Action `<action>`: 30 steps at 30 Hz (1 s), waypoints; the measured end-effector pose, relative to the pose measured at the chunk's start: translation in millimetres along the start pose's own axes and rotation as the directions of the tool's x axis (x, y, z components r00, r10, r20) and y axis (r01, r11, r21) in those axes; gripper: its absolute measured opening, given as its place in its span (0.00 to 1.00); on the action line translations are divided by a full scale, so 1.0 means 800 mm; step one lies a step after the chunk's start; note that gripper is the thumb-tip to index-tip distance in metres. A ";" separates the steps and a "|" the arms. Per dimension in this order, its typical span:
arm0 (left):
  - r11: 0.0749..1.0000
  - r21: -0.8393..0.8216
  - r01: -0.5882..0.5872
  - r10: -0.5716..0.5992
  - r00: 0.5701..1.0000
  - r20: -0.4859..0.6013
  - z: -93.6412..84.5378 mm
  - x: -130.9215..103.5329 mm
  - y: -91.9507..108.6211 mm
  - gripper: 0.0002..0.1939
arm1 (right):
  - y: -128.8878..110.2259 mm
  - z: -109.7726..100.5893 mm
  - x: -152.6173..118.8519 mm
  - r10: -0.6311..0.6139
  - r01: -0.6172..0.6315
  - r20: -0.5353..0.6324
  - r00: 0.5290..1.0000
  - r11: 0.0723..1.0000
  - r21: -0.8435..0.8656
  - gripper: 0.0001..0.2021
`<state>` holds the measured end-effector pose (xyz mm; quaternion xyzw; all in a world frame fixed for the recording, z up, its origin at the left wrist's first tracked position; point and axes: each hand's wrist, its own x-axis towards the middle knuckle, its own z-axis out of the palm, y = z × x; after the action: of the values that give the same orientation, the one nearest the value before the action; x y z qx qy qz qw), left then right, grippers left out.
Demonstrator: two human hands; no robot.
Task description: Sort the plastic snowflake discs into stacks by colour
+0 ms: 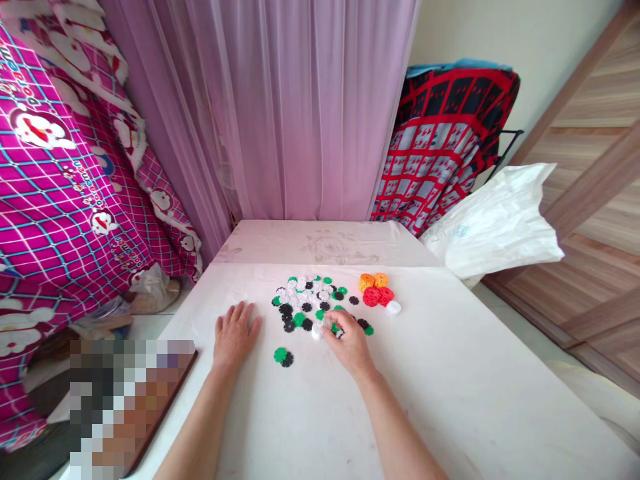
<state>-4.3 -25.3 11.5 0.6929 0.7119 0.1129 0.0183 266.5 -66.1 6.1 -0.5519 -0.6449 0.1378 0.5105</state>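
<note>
A loose heap of notched plastic discs in white [301, 284], green [299, 319] and black [285, 310] lies on the pale table. My right hand [349, 343] is at the heap's near right edge, thumb and fingertips pinched on a white notched disc [327, 322]; the fingers hide part of it. Another white disc [317, 331] lies against the fingertips. To the left of the heap, my left hand [236, 337] rests flat on the table with fingers spread, holding nothing. Between the hands and nearer to me, a green disc [281, 354] overlaps a black disc [287, 360].
Orange discs [367, 282] and red discs [371, 297] stand in stacks right of the heap, beside white discs [393, 308]. A white plastic bag [500, 223] hangs at the table's right edge. At the left edge lies a blurred, dark-edged object [150, 407].
</note>
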 end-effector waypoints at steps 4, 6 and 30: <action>1.000 -0.002 -0.016 0.016 1.000 0.003 0.001 -0.003 -0.003 0.26 | -0.003 0.003 -0.003 -0.063 0.064 0.021 0.998 0.995 -0.073 0.14; 1.000 -0.009 -0.025 0.025 1.000 0.000 0.002 -0.003 -0.004 0.26 | -0.003 0.006 -0.002 -0.094 0.098 0.042 0.995 0.991 -0.093 0.15; 0.999 -0.014 -0.048 0.048 0.999 -0.015 0.003 -0.003 -0.007 0.26 | -0.003 0.012 -0.002 -0.137 0.158 0.133 0.982 0.974 -0.161 0.20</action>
<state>-9.6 -27.5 7.4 0.7089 0.6942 0.1237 0.0153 257.3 -64.6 2.6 -0.5347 -0.7232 0.0770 0.4302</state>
